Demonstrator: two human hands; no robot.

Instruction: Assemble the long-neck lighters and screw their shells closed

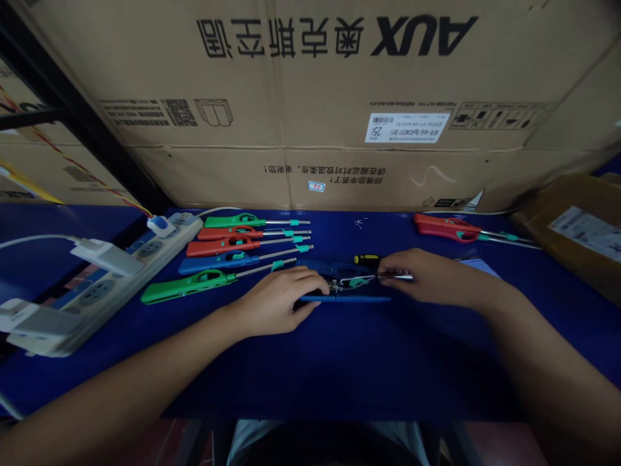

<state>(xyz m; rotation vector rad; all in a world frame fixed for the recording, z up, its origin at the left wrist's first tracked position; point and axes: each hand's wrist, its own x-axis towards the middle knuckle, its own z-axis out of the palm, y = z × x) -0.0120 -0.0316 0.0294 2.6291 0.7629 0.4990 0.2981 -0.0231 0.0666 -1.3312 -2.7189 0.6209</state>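
Between my hands is a blue long-nosed lighter with its casing opened. One blue casing half [361,299] lies nearest me, and another dark blue piece [323,266] is behind it. Small inner parts and a thin white wire [366,278] show between them. My left hand [286,294] is closed on the lighter's left end, thumb below and fingers above. My right hand [422,275] pinches a short metal tube [403,277] at the wire's right end. A yellow and black screwdriver [366,259] lies just behind, partly hidden by my right hand.
Several long-nosed lighters [220,247] in green, red and blue lie in a row at left. Red lighters [446,228] lie at back right, near a taped carton [577,226]. A power strip [160,252] with plugs stands at far left. A large cardboard box [291,129] walls the back.
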